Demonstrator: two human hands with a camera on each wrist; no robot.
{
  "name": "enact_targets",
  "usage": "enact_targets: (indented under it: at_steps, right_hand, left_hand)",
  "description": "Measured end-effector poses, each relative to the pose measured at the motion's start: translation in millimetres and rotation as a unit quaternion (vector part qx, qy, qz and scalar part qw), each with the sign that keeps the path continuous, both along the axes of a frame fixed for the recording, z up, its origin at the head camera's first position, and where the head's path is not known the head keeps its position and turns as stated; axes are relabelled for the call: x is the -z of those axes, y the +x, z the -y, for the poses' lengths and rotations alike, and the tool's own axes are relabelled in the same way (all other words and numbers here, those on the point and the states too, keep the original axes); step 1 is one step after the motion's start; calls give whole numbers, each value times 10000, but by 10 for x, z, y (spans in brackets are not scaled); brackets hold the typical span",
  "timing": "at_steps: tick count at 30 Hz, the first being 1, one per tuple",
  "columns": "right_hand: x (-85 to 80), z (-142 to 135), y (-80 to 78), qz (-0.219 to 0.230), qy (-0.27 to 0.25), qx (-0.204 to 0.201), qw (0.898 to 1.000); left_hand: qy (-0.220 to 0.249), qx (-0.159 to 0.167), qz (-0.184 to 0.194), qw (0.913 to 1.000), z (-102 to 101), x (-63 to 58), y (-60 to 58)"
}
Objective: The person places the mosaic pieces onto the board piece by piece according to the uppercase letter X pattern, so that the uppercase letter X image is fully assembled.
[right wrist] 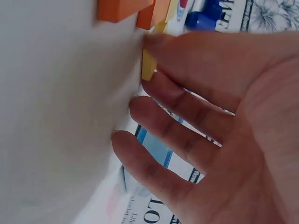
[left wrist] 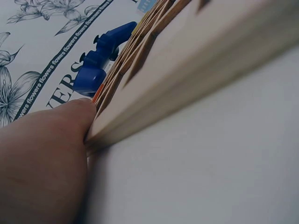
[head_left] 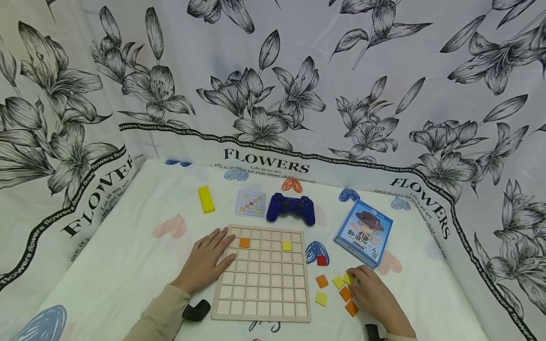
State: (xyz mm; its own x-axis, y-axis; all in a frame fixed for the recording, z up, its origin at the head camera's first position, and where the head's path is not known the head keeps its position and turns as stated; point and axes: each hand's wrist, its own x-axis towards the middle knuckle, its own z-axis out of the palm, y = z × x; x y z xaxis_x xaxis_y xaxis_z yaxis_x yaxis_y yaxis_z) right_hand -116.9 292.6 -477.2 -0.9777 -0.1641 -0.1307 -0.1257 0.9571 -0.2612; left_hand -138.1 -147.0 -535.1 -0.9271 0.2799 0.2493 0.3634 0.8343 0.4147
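Observation:
A wooden grid board (head_left: 264, 284) lies in front of the person, with an orange tile (head_left: 244, 243) at its upper left and a yellow tile (head_left: 287, 246) at its upper right. The left hand (head_left: 204, 260) rests along the board's left edge, fingers extended; the left wrist view has it against the raised wooden rim (left wrist: 140, 112). To the right of the board, the right hand (head_left: 371, 291) pinches a yellow square tile (right wrist: 148, 65) between thumb and index finger, the other fingers spread apart. Close by it lie another yellow tile (head_left: 338, 282) and orange tiles (head_left: 345, 293).
A red tile (head_left: 322, 260) and a second loose yellow tile (head_left: 322, 298) lie beside the board. Behind it are a patterned grid card (head_left: 250, 203), a blue game controller (head_left: 291, 208) and a yellow block (head_left: 206, 199). A blue game box (head_left: 363, 233) stands behind the right hand.

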Motion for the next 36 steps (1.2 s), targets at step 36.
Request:
enact_targets:
  at_steps: [36]
  right_hand:
    - [-211,1715,-623,-1222,-593,-3550,9249]
  left_hand:
    - [30,-43,-116,9999,-6,10,9]
